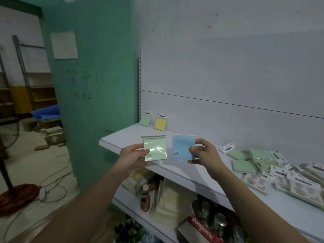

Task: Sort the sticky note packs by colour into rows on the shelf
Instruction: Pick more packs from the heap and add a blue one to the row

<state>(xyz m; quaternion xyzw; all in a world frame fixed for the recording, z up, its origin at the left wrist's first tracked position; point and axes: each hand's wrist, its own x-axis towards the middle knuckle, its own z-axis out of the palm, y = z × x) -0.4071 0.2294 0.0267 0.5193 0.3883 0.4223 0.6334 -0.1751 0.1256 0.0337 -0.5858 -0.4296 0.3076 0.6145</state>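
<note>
The left hand (130, 156) holds a green sticky note pack (155, 149) above the front edge of the white shelf (122, 135); its thumb lies across the pack's lower left face and the other fingers curl behind it. The right hand (204, 153) holds a blue sticky note pack (182, 147) just beside the green one, the two packs apart by a narrow gap; its thumb and fingers (192, 149) pinch the blue pack's right edge. Beyond the fingers, at the back left corner of the shelf, a second green pack (145, 119) and a yellow pack (160, 124) lean against the back panel, side by side. To the right of the right hand's fingers, a loose heap of packs (273, 167) lies on the shelf, mostly green, several showing white header cards. Below the hands, the lower shelf (129, 200) carries a bottle (145, 199) and pale packets (168, 202).
</note>
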